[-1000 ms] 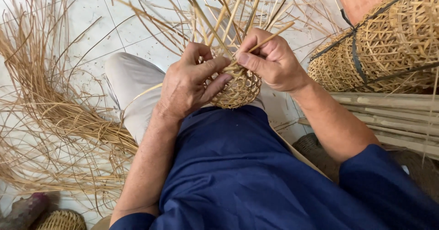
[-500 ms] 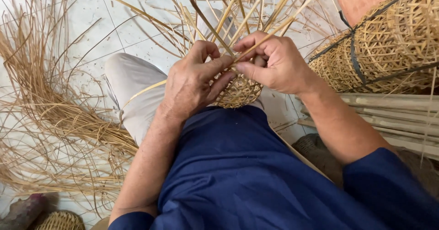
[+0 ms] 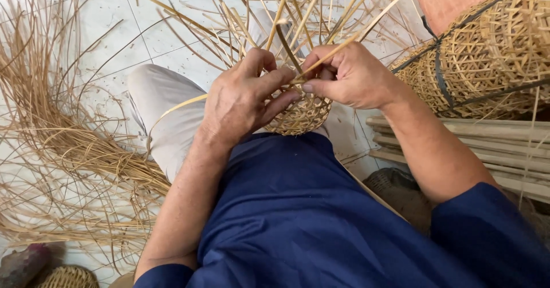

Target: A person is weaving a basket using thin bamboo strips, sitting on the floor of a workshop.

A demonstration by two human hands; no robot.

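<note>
A small, partly woven bamboo basket (image 3: 303, 115) rests on my lap, its round base toward me and many loose strips (image 3: 275, 18) fanning upward from its rim. My left hand (image 3: 243, 102) wraps around the basket's left side, fingers curled over the weave. My right hand (image 3: 349, 76) is at the rim on the right, pinching one thin bamboo strip (image 3: 366, 24) between thumb and fingers. The two hands almost touch above the basket. Much of the basket is hidden behind both hands.
A heap of long loose bamboo strips (image 3: 63, 150) lies on the white tiled floor (image 3: 114, 18) at my left. Large open-weave baskets (image 3: 487, 53) stand at the right, with bamboo poles (image 3: 498, 145) below them. A small woven piece (image 3: 69, 276) sits at the bottom left.
My hands and the basket have shifted slightly. The right hand has drawn its strip closer to the left hand, and the upright strips have fanned differently.
</note>
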